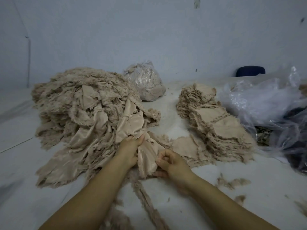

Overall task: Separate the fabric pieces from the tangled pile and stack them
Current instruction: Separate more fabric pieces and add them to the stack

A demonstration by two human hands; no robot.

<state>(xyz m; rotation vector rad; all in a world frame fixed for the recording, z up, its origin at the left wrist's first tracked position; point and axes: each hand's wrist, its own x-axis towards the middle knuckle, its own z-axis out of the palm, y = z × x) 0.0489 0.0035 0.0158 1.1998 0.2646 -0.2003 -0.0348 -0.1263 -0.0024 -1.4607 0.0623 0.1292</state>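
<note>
A: What does the person hold nearest the camera?

B: A beige fabric piece (147, 156) with a ribbed weave and frayed edges, stretched between both hands. The left hand (130, 149) grips its upper edge with curled fingers; the right hand (167, 161) pinches its lower right side, fingers curled over the cloth. The piece sits at the near edge of the tangled pile (86, 117), touching it.

A: And below the hands?

B: A frayed strip of threads (146, 201) trails toward the camera between the forearms. Loose tufts of lint (232, 182) lie to the right of the right hand on the pale bench (216, 205).

A: Anything hard to read?

B: Whether the held piece is free of the pile cannot be told; the left hand covers the join. The bottom of the strip is blurred and cut off.

A: Farther out?

B: Left of and beyond the left hand, the pile rises as a mound of crumpled beige cloth with fuzzy edges. Just beyond the right hand lies one flat piece, and past it the stack (216, 127) of flat pieces in a leaning row. Right of the stack, crumpled clear plastic sheeting (259, 103) lies over something dark. Behind the pile stands a tied clear bag (146, 82) of beige scraps, and a dark blue object (250, 71) shows against the wall (149, 30).
</note>
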